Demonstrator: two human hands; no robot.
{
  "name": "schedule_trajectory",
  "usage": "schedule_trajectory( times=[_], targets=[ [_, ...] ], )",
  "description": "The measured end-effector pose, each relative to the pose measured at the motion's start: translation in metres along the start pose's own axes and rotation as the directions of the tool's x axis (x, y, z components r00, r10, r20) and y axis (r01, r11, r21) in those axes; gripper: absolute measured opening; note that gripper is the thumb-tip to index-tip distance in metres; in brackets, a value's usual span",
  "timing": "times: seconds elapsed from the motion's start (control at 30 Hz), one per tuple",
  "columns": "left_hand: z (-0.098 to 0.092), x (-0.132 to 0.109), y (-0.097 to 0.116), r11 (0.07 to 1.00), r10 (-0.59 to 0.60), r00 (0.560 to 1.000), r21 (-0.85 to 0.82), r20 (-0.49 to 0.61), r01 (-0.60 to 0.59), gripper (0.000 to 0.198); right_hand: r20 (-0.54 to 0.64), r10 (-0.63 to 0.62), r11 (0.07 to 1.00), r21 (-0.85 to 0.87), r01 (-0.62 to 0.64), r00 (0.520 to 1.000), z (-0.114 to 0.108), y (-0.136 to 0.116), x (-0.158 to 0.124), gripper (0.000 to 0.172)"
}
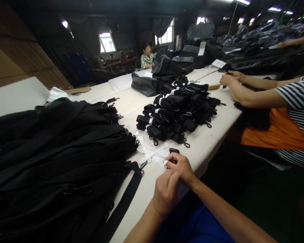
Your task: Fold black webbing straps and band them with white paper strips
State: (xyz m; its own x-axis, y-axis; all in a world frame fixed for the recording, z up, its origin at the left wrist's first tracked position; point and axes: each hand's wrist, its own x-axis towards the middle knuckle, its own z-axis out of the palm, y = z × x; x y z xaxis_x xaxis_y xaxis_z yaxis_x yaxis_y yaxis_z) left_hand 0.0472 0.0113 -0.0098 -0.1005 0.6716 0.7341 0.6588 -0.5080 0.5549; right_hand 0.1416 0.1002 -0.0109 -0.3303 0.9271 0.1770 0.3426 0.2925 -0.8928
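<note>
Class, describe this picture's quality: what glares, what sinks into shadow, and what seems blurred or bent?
Head view: far windows glare white against dim surroundings; head view: folds in the black straps at left merge into darkness; head view: cardboard boxes lean, probably from lens distortion; head view: the far person looks soft.

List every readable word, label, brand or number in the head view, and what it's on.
None readable.
Upright white tag by the dark bags: any print too small.
White card, upper right: too blurred.
White paper farther left: too small.
White strips, black strap bundles: no lettering visible.
</note>
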Motion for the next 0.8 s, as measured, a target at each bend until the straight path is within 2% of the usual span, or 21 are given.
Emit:
schedule_trajectory(
  times=[0.07,0.13,0.2,0.27,0.37,0.5,0.6,0.67,0.73,0.8],
  targets=[
    [-0.005,0.005,-0.003,0.989,-0.146,0.986,-0.014,-0.076,0.145,0.022,-0.006,-0.009,0.999,0.045,0.009,1.0,0.0,0.005,-0.005,0.007],
    [-0.014,0.013,-0.013,0.945,-0.326,0.941,-0.05,-0.089,0.322,0.016,-0.036,-0.042,0.997,0.06,0.044,0.998,0.0,0.007,-0.01,0.01],
    [-0.022,0.02,-0.024,0.877,-0.469,0.883,-0.112,0.017,0.468,0.013,-0.069,-0.09,0.995,0.038,0.093,0.994,0.001,0.009,-0.015,0.009],
    [-0.025,0.024,-0.031,0.799,-0.551,0.817,-0.175,0.171,0.576,0.018,-0.091,-0.126,0.992,0.005,0.127,0.988,0.002,0.01,-0.017,0.006],
    [-0.024,0.026,-0.035,0.687,-0.606,0.728,-0.249,0.321,0.682,0.024,-0.08,-0.171,0.985,0.002,0.172,0.982,0.003,0.014,-0.018,0.004],
    [-0.022,0.027,-0.036,0.569,-0.638,0.642,-0.302,0.425,0.765,0.026,-0.033,-0.239,0.97,0.043,0.24,0.97,0.001,0.015,-0.016,0.006],
    [-0.021,0.027,-0.037,0.534,-0.666,0.618,-0.312,0.417,0.786,0.027,0.01,-0.285,0.953,0.109,0.282,0.959,-0.01,0.008,-0.015,0.009],
    [-0.019,0.026,-0.035,0.541,-0.688,0.624,-0.311,0.371,0.781,0.025,-0.034,-0.266,0.957,0.114,0.268,0.963,-0.021,0.001,-0.017,0.013],
    [-0.016,0.024,-0.03,0.573,-0.698,0.645,-0.297,0.312,0.764,0.024,-0.075,-0.164,0.983,0.069,0.169,0.984,-0.032,-0.007,-0.021,0.016],
    [-0.013,0.021,-0.022,0.624,-0.688,0.679,-0.267,0.256,0.734,0.022,-0.007,-0.034,0.999,0.006,0.034,0.999,-0.039,-0.015,-0.026,0.027]
  ],
)
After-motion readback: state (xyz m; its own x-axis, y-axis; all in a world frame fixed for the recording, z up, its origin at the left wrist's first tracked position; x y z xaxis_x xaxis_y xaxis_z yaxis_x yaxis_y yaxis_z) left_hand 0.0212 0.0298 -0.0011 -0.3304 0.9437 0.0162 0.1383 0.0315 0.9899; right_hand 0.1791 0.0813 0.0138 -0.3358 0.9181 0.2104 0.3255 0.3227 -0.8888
